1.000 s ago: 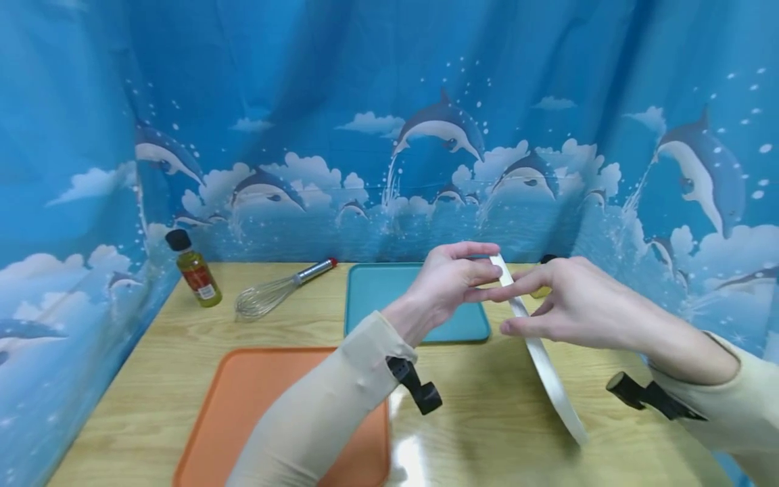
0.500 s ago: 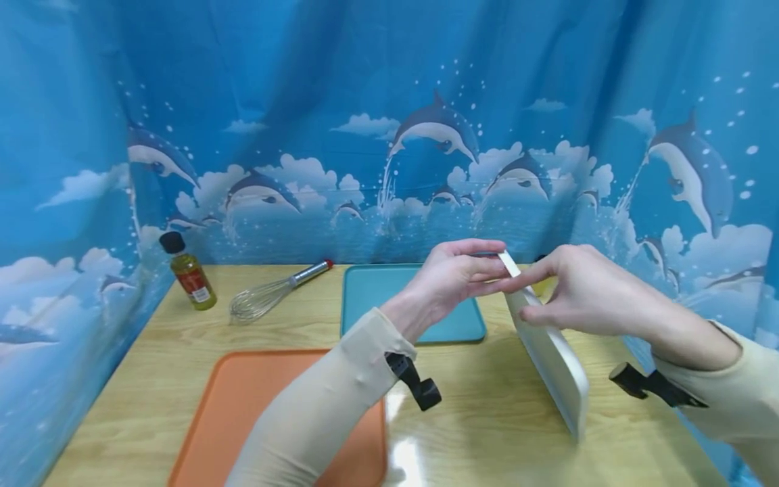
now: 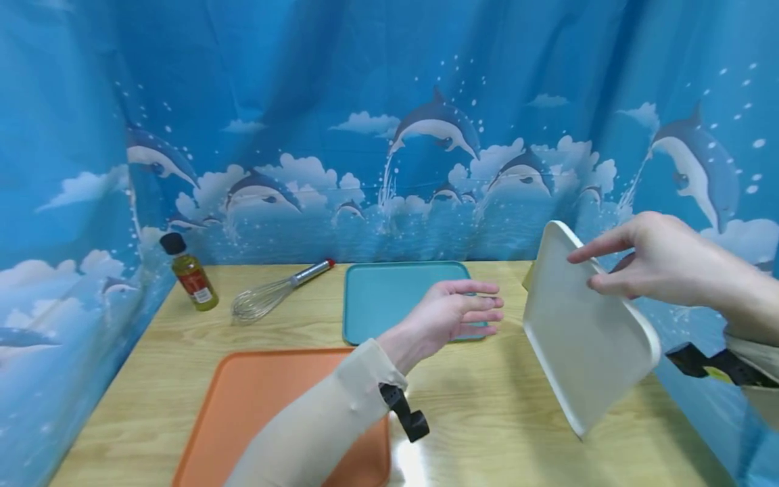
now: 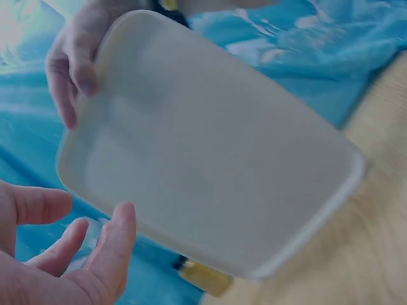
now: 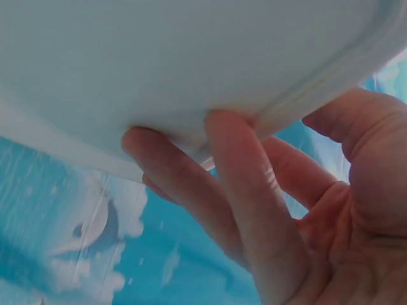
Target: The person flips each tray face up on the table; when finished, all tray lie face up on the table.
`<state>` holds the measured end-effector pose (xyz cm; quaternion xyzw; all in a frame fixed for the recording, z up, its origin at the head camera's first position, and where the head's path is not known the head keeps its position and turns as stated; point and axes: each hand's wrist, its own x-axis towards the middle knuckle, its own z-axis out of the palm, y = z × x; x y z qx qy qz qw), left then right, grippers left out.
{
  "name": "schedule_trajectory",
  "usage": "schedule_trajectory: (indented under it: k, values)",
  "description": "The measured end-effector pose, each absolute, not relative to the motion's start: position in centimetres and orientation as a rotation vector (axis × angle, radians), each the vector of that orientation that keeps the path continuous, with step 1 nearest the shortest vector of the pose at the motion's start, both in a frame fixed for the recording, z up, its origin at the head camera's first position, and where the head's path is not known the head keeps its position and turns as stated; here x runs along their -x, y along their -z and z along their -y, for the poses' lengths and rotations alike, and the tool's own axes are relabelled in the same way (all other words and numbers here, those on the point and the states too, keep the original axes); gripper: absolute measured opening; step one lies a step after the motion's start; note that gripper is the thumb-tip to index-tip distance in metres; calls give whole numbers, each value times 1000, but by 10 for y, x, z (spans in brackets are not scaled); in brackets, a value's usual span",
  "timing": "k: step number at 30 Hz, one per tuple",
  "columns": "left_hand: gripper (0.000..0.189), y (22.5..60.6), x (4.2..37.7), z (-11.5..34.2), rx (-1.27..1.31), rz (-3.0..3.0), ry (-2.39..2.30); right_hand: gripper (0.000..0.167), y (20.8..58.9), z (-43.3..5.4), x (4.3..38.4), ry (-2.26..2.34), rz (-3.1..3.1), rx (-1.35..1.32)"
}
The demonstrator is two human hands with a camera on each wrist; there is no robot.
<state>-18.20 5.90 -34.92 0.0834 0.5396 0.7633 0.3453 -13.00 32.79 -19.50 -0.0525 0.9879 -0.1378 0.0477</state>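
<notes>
A white rectangular tray [image 3: 581, 331] with rounded corners hangs tilted above the right side of the table. My right hand [image 3: 663, 260] pinches its upper edge; in the right wrist view two fingertips [image 5: 232, 127] press against one face of the tray [image 5: 159, 57]. To the left, my left hand [image 3: 447, 314] is apart from the tray, its fingers extended and holding nothing. The left hand [image 4: 76, 254] appears beside the tray's edge in the left wrist view, where the whole tray face [image 4: 210, 140] shows.
On the wooden table [image 3: 475, 433] lie an orange tray [image 3: 255, 406] in front and a teal tray [image 3: 389, 291] behind. A whisk [image 3: 274, 291] and an oil bottle [image 3: 191, 274] are at the back left. A yellow bottle [image 4: 203, 276] is partly hidden behind the white tray.
My left hand has let go of the white tray and lowered slightly. The right hand has carried the tray to the right and turned its broad face toward the head camera.
</notes>
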Motion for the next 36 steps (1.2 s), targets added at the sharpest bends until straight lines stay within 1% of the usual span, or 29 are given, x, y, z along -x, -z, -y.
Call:
schedule_trajectory:
  k: [5, 9, 14, 17, 20, 22, 24, 25, 26, 29, 35, 36]
  values:
    - [34, 381, 170, -68, -145, -1471, -1939, 43, 190, -363, 137, 447, -2985, 0]
    - [47, 400, 152, -84, -77, -1527, -1908, 47, 190, -388, 138, 507, -2959, -112]
    - [59, 410, 136, -106, -21, -1610, -1900, 54, 191, -411, 130, 571, -3011, -156]
    - [66, 413, 134, -114, 13, -1657, -1938, 56, 190, -416, 124, 601, -3056, -175]
    - [72, 416, 136, -116, 18, -1697, -1959, 55, 189, -417, 122, 652, -3071, -183]
    - [74, 418, 139, -115, 24, -1701, -1978, 50, 189, -416, 122, 697, -3070, -174]
    - [74, 421, 141, -109, 18, -1713, -1981, 36, 190, -417, 121, 738, -3071, -168]
    - [74, 423, 142, -106, 16, -1715, -1986, 33, 192, -417, 120, 761, -3069, -161]
    - [74, 424, 144, -102, 13, -1718, -1991, 37, 194, -418, 119, 783, -3075, -165]
    - [76, 426, 148, -88, -14, -1737, -1979, 56, 204, -422, 116, 842, -3079, -173]
    - [76, 424, 153, -51, -59, -1838, -1941, 52, 236, -434, 112, 1004, -2998, -150]
    - [76, 423, 153, -45, -61, -1857, -1943, 55, 242, -435, 111, 1026, -2973, -152]
